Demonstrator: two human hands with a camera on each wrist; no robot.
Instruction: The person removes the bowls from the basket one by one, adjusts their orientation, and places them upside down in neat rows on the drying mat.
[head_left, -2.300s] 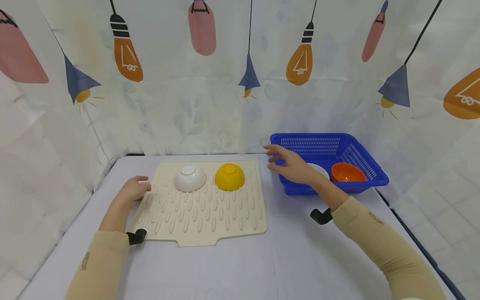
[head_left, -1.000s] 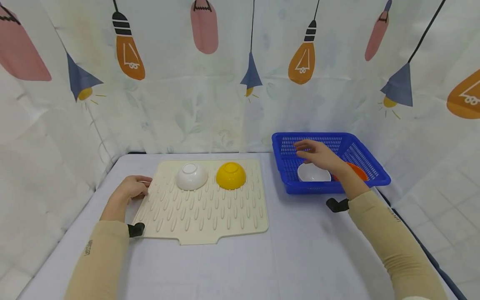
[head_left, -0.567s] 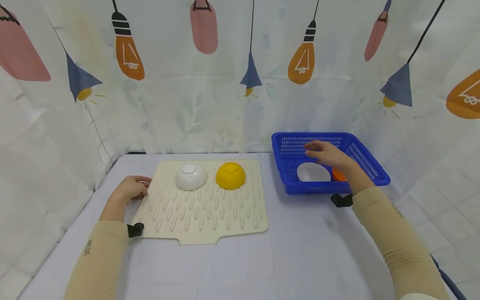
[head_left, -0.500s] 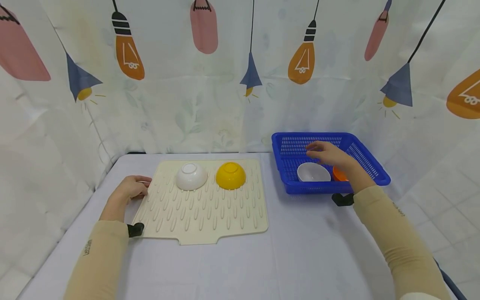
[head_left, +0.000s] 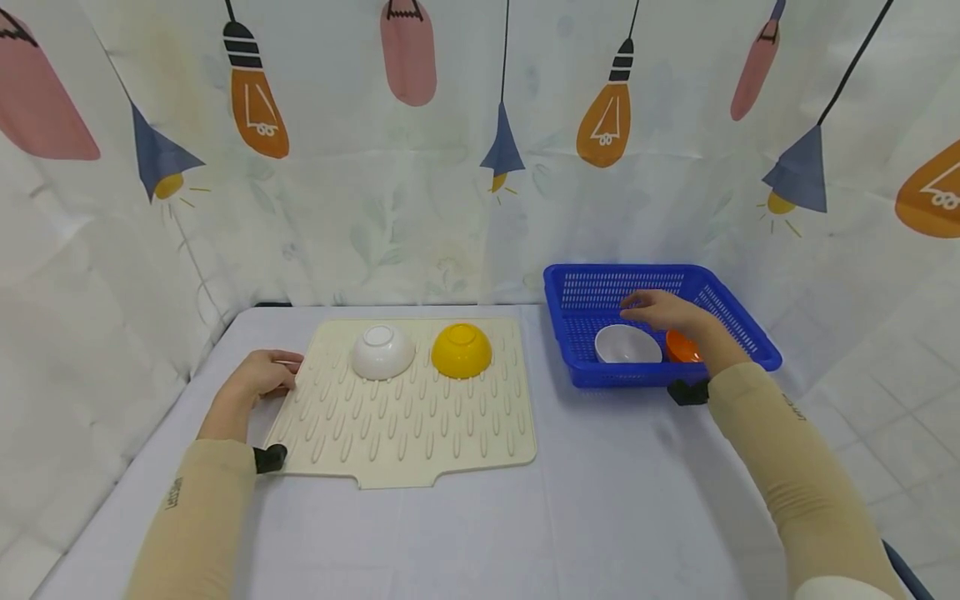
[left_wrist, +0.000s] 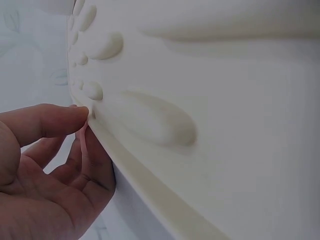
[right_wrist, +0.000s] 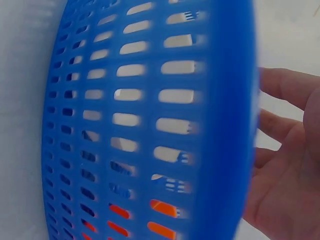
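1. Pale lavender tabletop stands before a curtain printed with light bulbs; small lettering on the left sleeve is too blurred to read.
2. Left hand rests at the cream drying mat's left edge, fingers loosely curled against its rim, clamping nothing.
3. Right hand hovers inside the blue basket, fingers relaxed, grasping nothing, above the white bowl and orange bowl.
4. Open tabletop lies in front of mat and basket.
5. Since 2.3 seconds ago, the right hand has moved from the basket's near-left corner into the basket.
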